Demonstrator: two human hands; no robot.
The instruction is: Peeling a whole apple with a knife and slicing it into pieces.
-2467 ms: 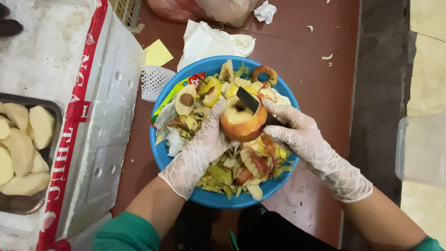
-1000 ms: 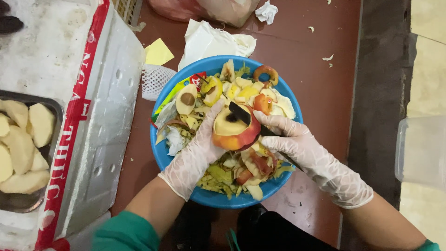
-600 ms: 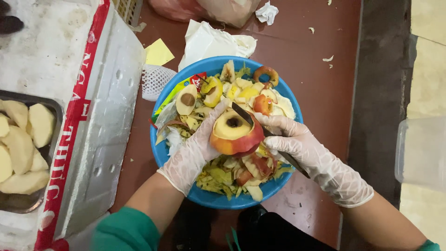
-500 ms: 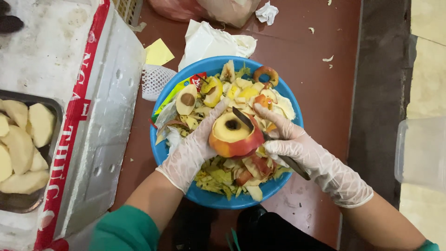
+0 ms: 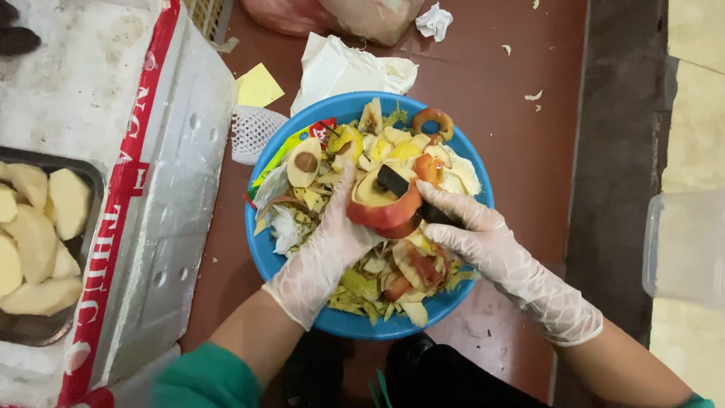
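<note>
My left hand, in a thin clear glove, grips a partly peeled red apple over a blue bowl. My right hand, also gloved, holds a black-handled knife whose blade is pushed into the top of the apple. The bowl is full of fruit peels, cores and scraps. A piece of red peel sticks up beside the knife.
A white foam box with a red stripe stands at the left. A metal tray of peeled fruit pieces rests on it. White plastic bags, a yellow note and a foam net lie behind the bowl. A clear container sits at the right.
The apple has been turned in my left hand, and the knife has moved from its side to cut into its top. Both hands stayed over the bowl.
</note>
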